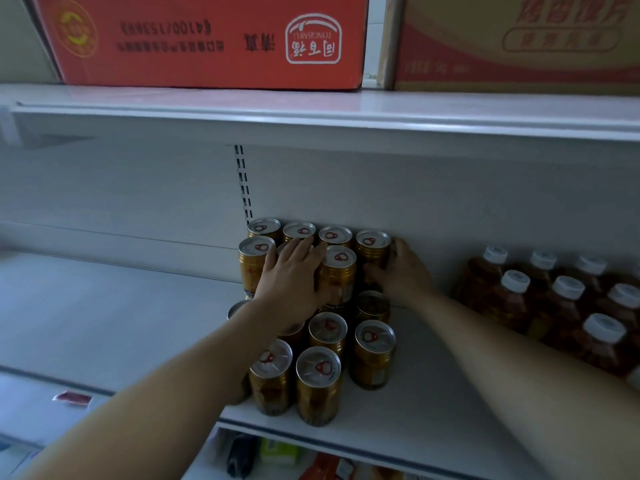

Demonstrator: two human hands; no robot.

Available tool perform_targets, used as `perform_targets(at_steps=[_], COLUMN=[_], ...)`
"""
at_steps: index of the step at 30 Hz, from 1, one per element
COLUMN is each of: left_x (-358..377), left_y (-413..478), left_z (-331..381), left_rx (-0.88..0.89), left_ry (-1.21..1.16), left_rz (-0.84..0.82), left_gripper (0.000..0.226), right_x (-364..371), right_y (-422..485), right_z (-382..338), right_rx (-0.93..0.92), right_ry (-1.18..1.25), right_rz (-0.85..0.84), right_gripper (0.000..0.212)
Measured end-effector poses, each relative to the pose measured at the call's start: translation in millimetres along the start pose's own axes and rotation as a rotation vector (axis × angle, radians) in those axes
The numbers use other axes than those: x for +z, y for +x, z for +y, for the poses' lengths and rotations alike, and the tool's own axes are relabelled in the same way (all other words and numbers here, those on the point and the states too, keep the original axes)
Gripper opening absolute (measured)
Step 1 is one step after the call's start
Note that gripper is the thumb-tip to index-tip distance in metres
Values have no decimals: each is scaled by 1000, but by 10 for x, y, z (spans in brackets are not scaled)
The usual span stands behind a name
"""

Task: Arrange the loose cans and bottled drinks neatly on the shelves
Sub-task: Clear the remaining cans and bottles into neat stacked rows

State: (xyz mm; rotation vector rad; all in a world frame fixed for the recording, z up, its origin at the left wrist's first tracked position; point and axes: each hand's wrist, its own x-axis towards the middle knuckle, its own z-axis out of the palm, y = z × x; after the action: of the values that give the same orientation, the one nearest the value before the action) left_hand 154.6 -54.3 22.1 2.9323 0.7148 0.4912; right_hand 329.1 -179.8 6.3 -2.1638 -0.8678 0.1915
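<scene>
I judge the job to be about half done. On the white metal shelf (433,393), the gold metal cans (334,237) with silver tops and red pull tabs stand upright. The far ones are packed in a row of four against the back wall, with a second row touching them in front.

My right hand (403,275) has its grip around the far-right can (372,249) of that back row. The fingers are curled behind it and the thumb is in front, so I seem to be snugging it into line. My left hand (294,275) lies over the second row with fairly straight fingers. It presses on the cans rather than grasping one, so that grip is released.

What is left is the near cluster (374,348) by the shelf's front edge. These cans stand close together but staggered, in no straight rows, and one is half hidden under my left forearm. They need squaring up behind the others.

To the right, the brown bottled drinks (509,313) with white caps stand together in rough rows. I cannot tell whether they need more work. A red cardboard box (207,39) sits on the shelf above.
</scene>
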Motion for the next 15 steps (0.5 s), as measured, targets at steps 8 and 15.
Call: perform_targets(at_steps=[8, 15], left_x=[-407, -829], left_y=[-188, -925], left_z=[-173, -788], left_rx=[-59, -95], left_ry=[-284, -174], left_rz=[-36, -98], left_gripper=[77, 74], right_x=[-276, 107], right_y=[-230, -821], right_z=[-390, -1369], right_rx=[-69, -214], right_ry=[-159, -185], right_rz=[50, 15], right_gripper=[72, 72])
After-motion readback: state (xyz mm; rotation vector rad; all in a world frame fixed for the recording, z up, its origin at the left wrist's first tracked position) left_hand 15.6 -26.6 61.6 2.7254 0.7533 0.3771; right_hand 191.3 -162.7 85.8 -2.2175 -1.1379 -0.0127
